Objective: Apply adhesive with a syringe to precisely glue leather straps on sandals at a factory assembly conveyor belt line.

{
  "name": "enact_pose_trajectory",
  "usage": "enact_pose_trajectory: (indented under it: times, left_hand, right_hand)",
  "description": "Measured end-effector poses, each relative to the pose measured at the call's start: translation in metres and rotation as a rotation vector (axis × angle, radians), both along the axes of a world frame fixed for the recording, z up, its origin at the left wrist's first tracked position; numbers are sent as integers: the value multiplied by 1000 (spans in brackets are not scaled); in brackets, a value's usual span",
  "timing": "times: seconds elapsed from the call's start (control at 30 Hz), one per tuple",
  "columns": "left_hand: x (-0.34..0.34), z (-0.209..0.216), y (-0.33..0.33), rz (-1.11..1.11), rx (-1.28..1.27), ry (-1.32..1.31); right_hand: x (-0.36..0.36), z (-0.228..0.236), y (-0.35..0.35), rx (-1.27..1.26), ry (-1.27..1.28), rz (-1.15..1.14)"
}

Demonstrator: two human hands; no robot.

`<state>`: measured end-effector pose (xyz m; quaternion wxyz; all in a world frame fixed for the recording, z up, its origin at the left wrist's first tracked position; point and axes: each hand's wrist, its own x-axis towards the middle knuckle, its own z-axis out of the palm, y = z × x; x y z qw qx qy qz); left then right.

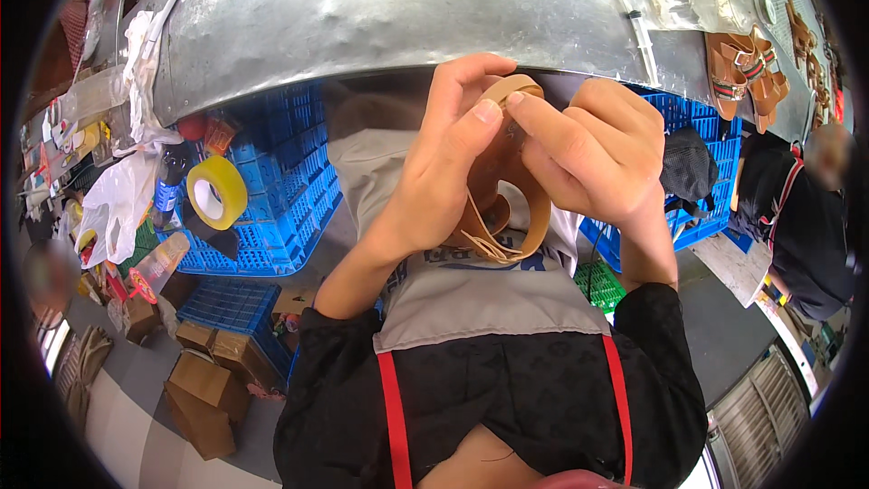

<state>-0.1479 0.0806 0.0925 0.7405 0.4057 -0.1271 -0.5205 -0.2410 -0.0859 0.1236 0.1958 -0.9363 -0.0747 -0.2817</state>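
Note:
Just past the front edge of the metal table, over my lap, both hands hold a tan leather strap piece (536,222). It curves into loops, and several layered strap ends show at its lower side. My left hand (433,158) is closed on it, the thumb pressing the upper loop. On the other side my right hand (597,149) pinches the same loop between thumb and forefinger. The fingertips of both hands almost meet there. My fingers and palms hide part of the piece. Brown strapped sandals (744,72) rest on the table's right side.
The dented metal table (362,18) spans the far side, with a syringe-like tube (638,32) and a clear plastic bottle (701,5) on it. Blue crates (290,190) stand left, with yellow tape (217,192) and a dark bottle. Cardboard boxes (204,389) lie lower left. A person (806,208) is at right.

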Motion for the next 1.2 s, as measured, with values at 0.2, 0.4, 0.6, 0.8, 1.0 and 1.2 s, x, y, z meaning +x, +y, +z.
enact_pose_trajectory:
  times: [0.2,0.4,0.6,0.8,1.0,1.2]
  left_hand:
    - [-2,-4,-1,99,184,-221]
    - [2,-13,-5,126,196,-303]
    - [-1,-12,-6,72,126,-298]
    - [-7,-3,-3,-10,65,-251]
    - [-7,-4,-2,-28,47,-254]
    - [-7,-7,-1,-17,-8,-245]
  right_hand:
    - [-1,-10,-3,-26,-38,3]
    - [-3,-20,-2,-39,-62,-70]
    - [-6,-17,-2,129,29,-84]
    - [-6,-12,-1,289,88,-108]
    - [-5,2,5,401,171,-108]
    - [-7,7,1,416,216,-25]
